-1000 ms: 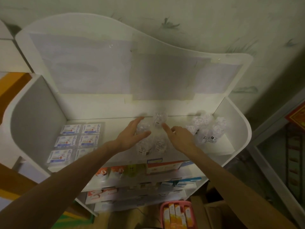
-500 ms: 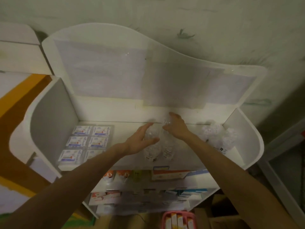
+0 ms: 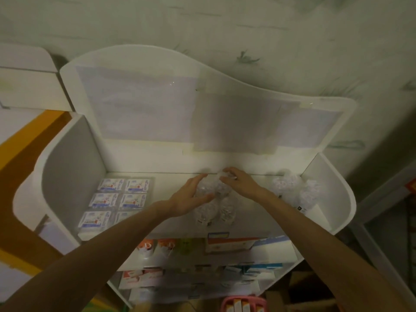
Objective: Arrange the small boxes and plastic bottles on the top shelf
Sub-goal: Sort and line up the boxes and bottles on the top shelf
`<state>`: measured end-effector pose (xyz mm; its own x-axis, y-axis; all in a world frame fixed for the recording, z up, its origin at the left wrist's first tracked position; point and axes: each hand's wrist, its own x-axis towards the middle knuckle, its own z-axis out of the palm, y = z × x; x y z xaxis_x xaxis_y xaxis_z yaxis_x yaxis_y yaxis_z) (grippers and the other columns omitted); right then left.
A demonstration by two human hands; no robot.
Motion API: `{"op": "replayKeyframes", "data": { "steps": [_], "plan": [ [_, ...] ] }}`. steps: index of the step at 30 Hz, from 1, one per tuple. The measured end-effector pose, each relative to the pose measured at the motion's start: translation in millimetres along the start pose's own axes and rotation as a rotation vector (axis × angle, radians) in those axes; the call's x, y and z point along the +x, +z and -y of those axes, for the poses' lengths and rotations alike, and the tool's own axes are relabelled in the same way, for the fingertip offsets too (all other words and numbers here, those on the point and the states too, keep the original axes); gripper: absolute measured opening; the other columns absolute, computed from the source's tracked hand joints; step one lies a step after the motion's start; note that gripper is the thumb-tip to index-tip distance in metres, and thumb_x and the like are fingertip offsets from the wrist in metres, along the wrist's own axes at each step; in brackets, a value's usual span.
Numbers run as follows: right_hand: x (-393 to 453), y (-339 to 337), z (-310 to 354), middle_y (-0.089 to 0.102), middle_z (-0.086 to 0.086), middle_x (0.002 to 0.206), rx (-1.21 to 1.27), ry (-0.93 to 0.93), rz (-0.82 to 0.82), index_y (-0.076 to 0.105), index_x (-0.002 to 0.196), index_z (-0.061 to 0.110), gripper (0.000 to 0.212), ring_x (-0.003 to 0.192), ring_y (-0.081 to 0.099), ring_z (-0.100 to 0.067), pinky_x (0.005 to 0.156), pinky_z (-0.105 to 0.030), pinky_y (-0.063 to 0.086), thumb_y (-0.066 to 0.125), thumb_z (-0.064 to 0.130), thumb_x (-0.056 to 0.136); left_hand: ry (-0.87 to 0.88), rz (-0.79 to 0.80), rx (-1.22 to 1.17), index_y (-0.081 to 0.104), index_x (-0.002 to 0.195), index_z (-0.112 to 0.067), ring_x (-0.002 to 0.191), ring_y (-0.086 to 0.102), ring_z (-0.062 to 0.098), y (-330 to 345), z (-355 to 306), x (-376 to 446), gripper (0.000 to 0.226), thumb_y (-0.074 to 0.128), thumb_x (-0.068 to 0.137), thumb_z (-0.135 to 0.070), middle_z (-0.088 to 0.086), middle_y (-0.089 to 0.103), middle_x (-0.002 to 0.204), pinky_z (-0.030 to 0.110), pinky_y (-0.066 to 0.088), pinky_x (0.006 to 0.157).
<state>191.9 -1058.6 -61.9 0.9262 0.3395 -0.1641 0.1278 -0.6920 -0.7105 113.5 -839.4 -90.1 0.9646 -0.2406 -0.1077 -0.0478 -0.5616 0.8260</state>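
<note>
Left hand [image 3: 191, 198] cups a clear plastic bottle [image 3: 203, 188] mid-shelf. Right hand [image 3: 239, 181] curls over its neighbour [image 3: 221, 189] (grip blurred) on the white top shelf [image 3: 171, 183].

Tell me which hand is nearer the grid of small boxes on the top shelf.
Left. The left hand is at the middle bottles, just right of the small boxes; the right hand is farther right, beyond those bottles.

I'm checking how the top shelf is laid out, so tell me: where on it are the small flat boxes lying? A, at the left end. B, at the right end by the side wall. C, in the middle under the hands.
A: the small boxes lie in rows at the left end of the top shelf, while clear plastic bottles take the middle and right.
</note>
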Motion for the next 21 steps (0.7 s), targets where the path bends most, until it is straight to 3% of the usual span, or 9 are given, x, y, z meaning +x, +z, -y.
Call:
{"op": "replayKeyframes", "data": {
  "steps": [8, 14, 18, 21],
  "plan": [
    [-14, -1, -2, 0.044, -0.004, 0.15, 0.041, 0.044, 0.065, 0.041, 0.146, 0.025, 0.061, 0.131, 0.046, -0.02, 0.096, -0.026, 0.038, 0.058, 0.051, 0.094, 0.026, -0.034, -0.032, 0.023, 0.15, -0.038, 0.137, 0.036, 0.015, 3, 1, 0, 0.087, 0.06, 0.08, -0.073, -0.005, 0.032, 0.153, 0.041, 0.036, 0.114],
    [-34, 17, -9, 0.031, -0.004, 0.158, 0.033, -0.001, 0.027, 0.027, 0.153, 0.029, 0.064, 0.137, 0.042, -0.023, 0.111, -0.035, 0.033, 0.039, 0.061, 0.098, 0.051, -0.054, 0.017, 0.022, 0.152, -0.036, 0.139, 0.034, 0.014, 4, 1, 0, 0.086, 0.059, 0.083, -0.071, -0.004, 0.031, 0.155, 0.04, 0.034, 0.114],
    [-38, 24, -7, 0.034, -0.006, 0.155, 0.023, 0.0, -0.043, 0.029, 0.151, 0.029, 0.061, 0.132, 0.047, -0.025, 0.111, -0.04, 0.036, 0.038, 0.06, 0.099, 0.069, -0.067, 0.069, 0.022, 0.152, -0.037, 0.138, 0.036, 0.014, 3, 3, 1, 0.087, 0.054, 0.081, -0.076, -0.005, 0.034, 0.155, 0.044, 0.034, 0.114],
    [-40, 28, -6, 0.036, -0.006, 0.153, -0.015, -0.003, -0.085, 0.031, 0.149, 0.031, 0.057, 0.13, 0.049, -0.027, 0.109, -0.043, 0.038, 0.038, 0.058, 0.1, 0.093, -0.087, 0.11, 0.022, 0.153, -0.033, 0.139, 0.035, 0.015, 4, -1, -2, 0.082, 0.052, 0.087, -0.07, -0.003, 0.034, 0.155, 0.037, 0.031, 0.114]
  ]
}}
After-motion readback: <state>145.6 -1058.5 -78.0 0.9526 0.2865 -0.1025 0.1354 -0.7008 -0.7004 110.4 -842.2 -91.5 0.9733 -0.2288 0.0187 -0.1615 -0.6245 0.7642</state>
